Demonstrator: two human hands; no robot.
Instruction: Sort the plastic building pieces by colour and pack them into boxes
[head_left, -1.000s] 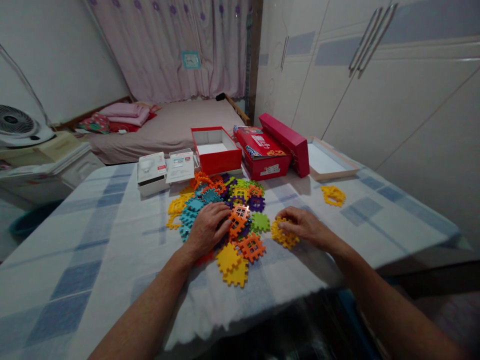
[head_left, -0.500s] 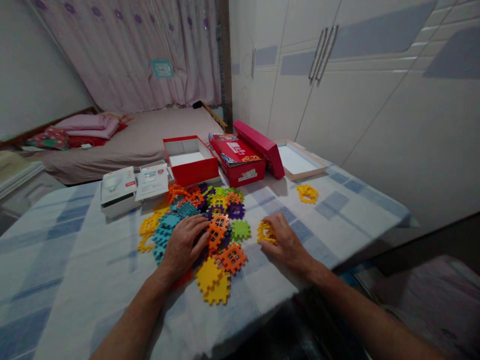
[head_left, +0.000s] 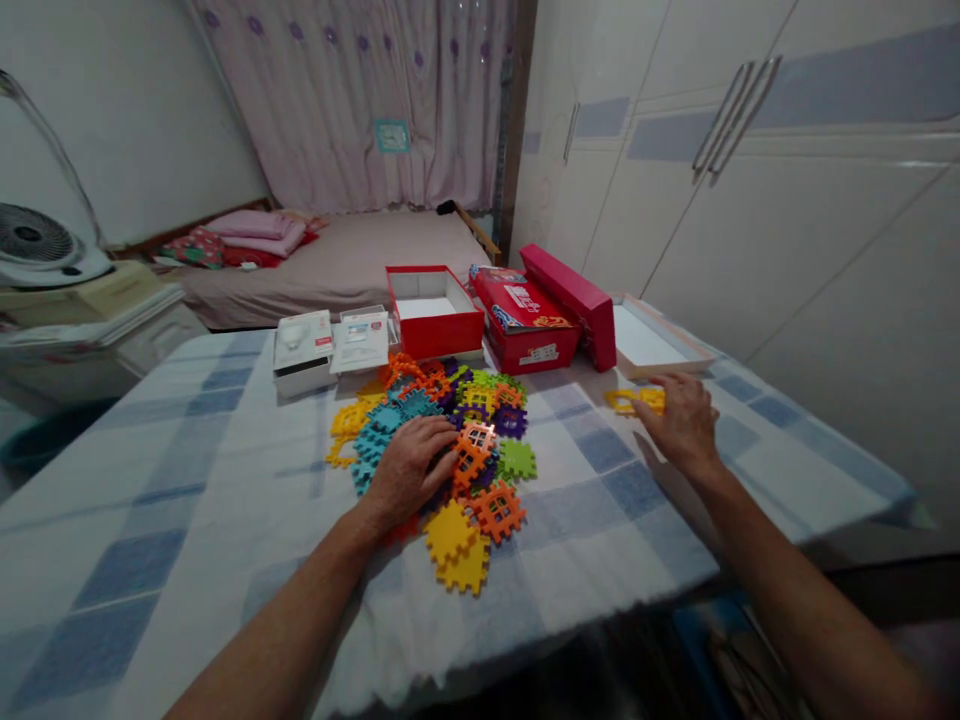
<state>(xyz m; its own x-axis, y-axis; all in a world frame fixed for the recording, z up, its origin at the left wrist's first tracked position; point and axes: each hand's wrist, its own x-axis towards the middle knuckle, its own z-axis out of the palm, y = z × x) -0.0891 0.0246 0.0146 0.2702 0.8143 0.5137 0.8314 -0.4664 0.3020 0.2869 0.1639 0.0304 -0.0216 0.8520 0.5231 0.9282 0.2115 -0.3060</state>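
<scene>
Pinching the yellow piece (head_left: 653, 399) in the right hand (head_left: 681, 415), out towards three o'clock of the pile (head_left: 469, 463)! Resting the left hand (head_left: 411, 462) on that pile, half curled; can't tell if gripping anything underneath. Farther off: open red box (head_left: 442, 336) at twelve, printed box (head_left: 517, 350) at one, white box (head_left: 304, 376) at ten.

I pinch a yellow openwork piece (head_left: 655, 398) in my right hand (head_left: 684, 418), seemingly against a second yellow one (head_left: 621, 402); notched multicoloured tiles (head_left: 471, 462) lie heaped under my left hand (head_left: 411, 466).

Lettering on patterned red box (head_left: 529, 322), white box (head_left: 303, 348), card (head_left: 361, 343): illegible.
</scene>
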